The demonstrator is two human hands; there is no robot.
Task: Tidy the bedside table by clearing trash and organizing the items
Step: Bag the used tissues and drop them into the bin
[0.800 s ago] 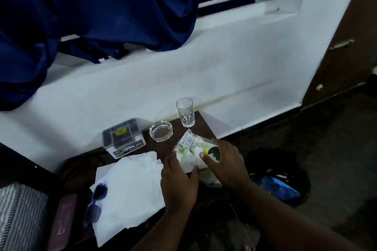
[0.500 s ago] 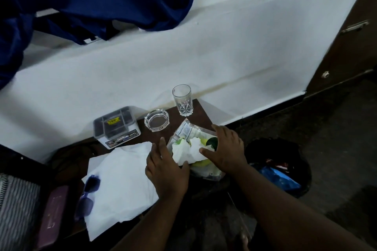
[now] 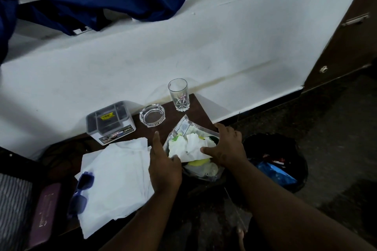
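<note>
Nearest me, the person's two bare forearms reach in over the dark wooden bedside table. The left hand has its thumb and fingers curled onto the crumpled white tissue; the forefinger points away toward twelve o'clock. The right hand cups the far side of the clear crinkly plastic packet, fingers bent round its rim. Both hands are grasping this one bundle of trash, which sits at the table's three o'clock edge.

I judge the bundle light, soft and loose: thin film that will slip and rustle, tissue that can spill out with the yellow-green scraps under it. It is best gathered from below and at the open mouth, pinched shut, not lifted by one corner.

At nine o'clock from the hands lies a flat sheet of white paper, with blue sunglasses on its near left corner. On the floor at three o'clock stands a dark trash bin, close by for the drop.

Farther back, from ten to one o'clock, stand a grey boxed toy-car case, a clear glass ashtray and an upright clear drinking glass; the last two are fragile, so sweeping motions near them carry risk.
</note>
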